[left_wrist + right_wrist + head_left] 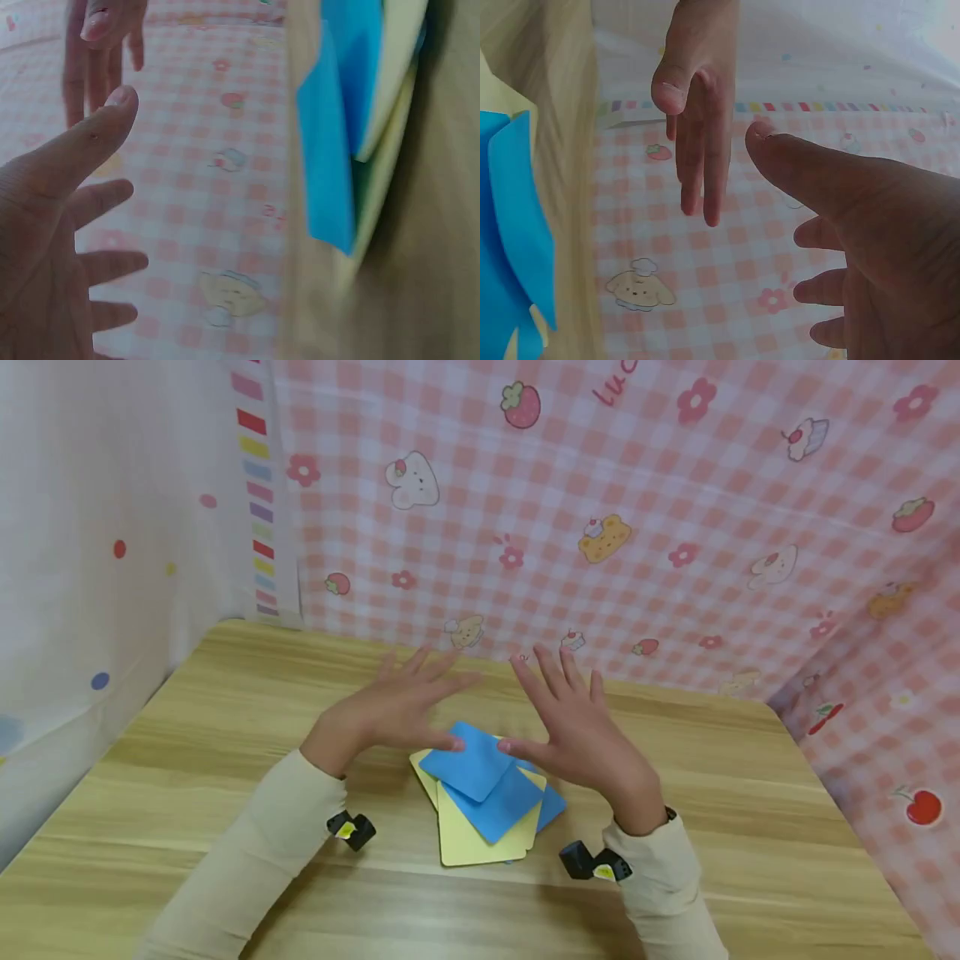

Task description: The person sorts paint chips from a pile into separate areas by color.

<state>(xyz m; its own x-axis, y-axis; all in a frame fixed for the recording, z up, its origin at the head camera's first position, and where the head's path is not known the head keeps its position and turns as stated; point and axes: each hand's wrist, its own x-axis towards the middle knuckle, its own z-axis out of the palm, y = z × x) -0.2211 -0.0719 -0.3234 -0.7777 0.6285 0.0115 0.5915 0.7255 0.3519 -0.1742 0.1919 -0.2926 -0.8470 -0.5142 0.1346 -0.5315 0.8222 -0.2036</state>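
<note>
On the wooden table lies a loose, overlapping pile of blue cards and yellow cards with rounded corners. My left hand is held over the far left side of the pile, its fingers spread and nothing in it. Opposite it, my right hand hovers at the far right side, fingers likewise spread and holding nothing. The two thumbs point toward each other above the top blue card. In the left wrist view the blue card stands apart from both hands. The right wrist view also shows an empty palm.
The wooden table reaches back to a pink checked cloth with printed figures. A white dotted cloth hangs at the left. Small black wrist devices sit at both cream sleeves.
</note>
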